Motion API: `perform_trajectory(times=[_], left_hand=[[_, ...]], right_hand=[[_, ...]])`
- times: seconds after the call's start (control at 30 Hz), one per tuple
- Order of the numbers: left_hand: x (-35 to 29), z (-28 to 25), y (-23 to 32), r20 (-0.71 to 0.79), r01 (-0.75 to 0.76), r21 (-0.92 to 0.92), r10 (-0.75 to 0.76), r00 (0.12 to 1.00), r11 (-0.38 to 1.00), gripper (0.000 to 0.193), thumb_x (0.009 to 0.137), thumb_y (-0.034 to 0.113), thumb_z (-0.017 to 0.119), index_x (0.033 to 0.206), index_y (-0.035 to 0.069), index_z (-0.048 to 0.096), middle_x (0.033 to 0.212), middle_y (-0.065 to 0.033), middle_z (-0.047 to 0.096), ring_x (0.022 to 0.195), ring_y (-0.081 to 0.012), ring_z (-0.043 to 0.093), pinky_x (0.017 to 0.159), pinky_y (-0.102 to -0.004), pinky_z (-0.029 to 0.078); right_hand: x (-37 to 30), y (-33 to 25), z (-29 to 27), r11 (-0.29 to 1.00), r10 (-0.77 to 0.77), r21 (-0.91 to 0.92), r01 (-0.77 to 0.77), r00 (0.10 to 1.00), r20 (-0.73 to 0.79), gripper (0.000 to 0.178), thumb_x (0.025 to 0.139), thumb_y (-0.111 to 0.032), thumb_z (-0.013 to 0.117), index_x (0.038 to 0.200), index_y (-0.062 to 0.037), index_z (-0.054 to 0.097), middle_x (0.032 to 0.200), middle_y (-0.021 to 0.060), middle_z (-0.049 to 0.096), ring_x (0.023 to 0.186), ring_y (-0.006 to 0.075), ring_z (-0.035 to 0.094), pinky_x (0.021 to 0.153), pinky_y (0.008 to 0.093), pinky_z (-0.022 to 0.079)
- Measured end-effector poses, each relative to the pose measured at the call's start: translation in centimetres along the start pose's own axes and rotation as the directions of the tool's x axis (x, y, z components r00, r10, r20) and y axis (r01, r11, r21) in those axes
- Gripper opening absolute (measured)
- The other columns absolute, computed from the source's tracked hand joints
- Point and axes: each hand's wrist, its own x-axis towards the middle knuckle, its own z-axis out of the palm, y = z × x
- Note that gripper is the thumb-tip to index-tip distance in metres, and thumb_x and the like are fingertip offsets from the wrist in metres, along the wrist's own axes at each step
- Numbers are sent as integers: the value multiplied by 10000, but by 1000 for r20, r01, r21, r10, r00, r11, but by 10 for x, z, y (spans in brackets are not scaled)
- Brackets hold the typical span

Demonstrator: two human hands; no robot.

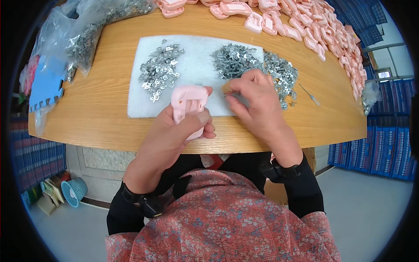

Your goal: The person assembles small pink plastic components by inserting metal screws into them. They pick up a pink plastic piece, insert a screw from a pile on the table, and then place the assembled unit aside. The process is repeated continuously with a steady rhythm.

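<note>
My left hand (174,131) is closed around a pink plastic housing (190,98), its thumb across the face with the open battery bay. To its right my right hand (257,98) is pinched above the front edge of a white foam sheet (198,56). A small metallic piece seems to show between its fingertips, too small to make out. Beyond that hand lies a heap of metal battery contacts (235,60), with more metal pieces (281,76) spilling off the sheet's right side. Flat metal contact plates (160,70) are scattered over the sheet's left part.
Many pink housings (305,30) are piled along the table's far and right sides. A screwdriver (310,95) lies at the right. Plastic bags of metal parts (85,43) and a blue foam mat (48,83) occupy the left end. A blue basket (74,191) stands on the floor.
</note>
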Motion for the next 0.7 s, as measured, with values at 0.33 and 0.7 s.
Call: perform_trajectory(times=[0.33, 0.7], left_hand=[[28, 21, -15, -64, -153, 261, 175, 982, 953, 430, 924, 89, 660, 1328, 2, 540, 996, -31, 645, 852, -106, 632, 809, -276, 537], [25, 31, -22, -73, -105, 94, 112, 991, 990, 283, 881, 76, 681, 1140, -14, 610, 995, -57, 670, 855, -126, 648, 772, -273, 537]], right_hand=[[-7, -15, -20, 988, -69, 127, 83, 991, -113, 306, 696, -3, 753, 960, -87, 624, 795, 48, 618, 802, 270, 591, 712, 389, 459], [-25, -23, -21, 991, -13, 125, 41, 977, -215, 298, 687, 34, 747, 946, -52, 628, 810, 60, 625, 771, 278, 587, 699, 380, 474]])
